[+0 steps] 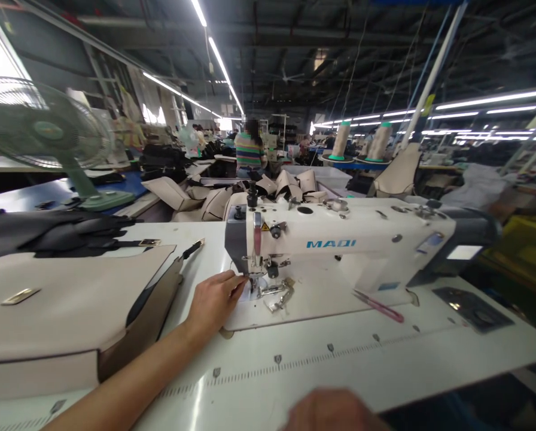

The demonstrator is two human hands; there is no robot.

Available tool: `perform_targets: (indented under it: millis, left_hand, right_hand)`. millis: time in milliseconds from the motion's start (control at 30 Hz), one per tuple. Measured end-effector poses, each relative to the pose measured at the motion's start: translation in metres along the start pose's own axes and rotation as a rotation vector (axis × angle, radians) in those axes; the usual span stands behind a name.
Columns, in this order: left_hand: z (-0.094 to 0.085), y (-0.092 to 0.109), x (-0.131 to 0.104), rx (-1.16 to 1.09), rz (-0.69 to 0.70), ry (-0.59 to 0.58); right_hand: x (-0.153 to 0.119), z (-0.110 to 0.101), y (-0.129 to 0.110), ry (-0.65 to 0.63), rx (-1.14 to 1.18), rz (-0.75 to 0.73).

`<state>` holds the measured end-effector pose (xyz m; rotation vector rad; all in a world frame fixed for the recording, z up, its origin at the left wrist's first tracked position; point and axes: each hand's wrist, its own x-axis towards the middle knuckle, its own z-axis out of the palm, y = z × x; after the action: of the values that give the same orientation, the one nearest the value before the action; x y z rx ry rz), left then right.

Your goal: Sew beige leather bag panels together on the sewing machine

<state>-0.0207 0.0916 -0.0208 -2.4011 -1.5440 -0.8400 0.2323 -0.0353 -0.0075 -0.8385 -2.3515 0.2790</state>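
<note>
A sewing machine (304, 239) blocked the way right of the left hand (214, 299), a beige bag (70, 311) its left; passage lay nearer the wearer, over tabletop (250, 386).

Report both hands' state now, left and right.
Left hand: curled at the sewing machine; grip can't be told.
Right hand: blurred, cut off by frame bottom; can't be told.

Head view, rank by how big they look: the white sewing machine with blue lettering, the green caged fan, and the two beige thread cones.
1. White sewing machine
2. Green caged fan, cut off at left
3. Left beige thread cone and right beige thread cone: too alike to rank
</note>
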Motion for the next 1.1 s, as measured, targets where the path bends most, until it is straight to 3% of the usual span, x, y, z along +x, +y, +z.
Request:
perform_targets:
  millis: [33,67,133,167,233,267,333,433,533,667,767,900,1100]
  left_hand:
    - [0.001,-0.001,0.000,0.031,0.038,0.019]
    - [0.001,-0.002,0.000,0.058,0.076,0.038]
    - [0.000,-0.002,-0.001,0.104,0.146,0.073]
    - [0.000,-0.002,-0.001,0.125,0.176,0.089]
    - [-0.001,-0.002,-0.001,0.161,0.228,0.116]
    - [-0.001,-0.002,-0.001,0.177,0.248,0.130]
    - [-0.002,-0.001,0.000,0.204,0.279,0.155]
    - [-0.002,0.000,0.000,0.235,0.309,0.183]
    - [-0.002,0.000,0.000,0.256,0.337,0.198]
    - [-0.003,0.000,0.000,0.281,0.368,0.210]
    - [-0.001,0.000,0.000,0.293,0.370,0.209]
    - [0.004,-0.001,0.001,0.292,0.337,0.206]
    - [0.012,-0.003,0.001,0.275,0.244,0.194]
  right_hand:
    - [0.001,-0.029,0.012,0.039,0.003,0.005]
    - [0.001,-0.062,0.027,0.146,-0.099,0.201]
    - [0.003,-0.127,0.057,0.453,-0.400,0.440]
    - [0.005,-0.153,0.069,0.516,-0.503,0.557]
    - [0.009,-0.183,0.081,0.594,-0.638,0.652]
    - [0.012,-0.186,0.082,0.612,-0.664,0.641]
    - [0.018,-0.171,0.075,0.597,-0.660,0.493]
    - [0.030,-0.122,0.061,0.459,-0.547,0.185]
    - [0.043,-0.074,0.055,0.330,-0.364,0.086]
    - [0.058,-0.030,0.060,0.156,-0.181,0.154]
    - [0.071,-0.005,0.069,0.074,-0.071,0.308]
    - [0.097,0.022,0.082,0.061,0.128,0.546]
    - [0.130,0.050,0.092,0.122,0.193,0.739]
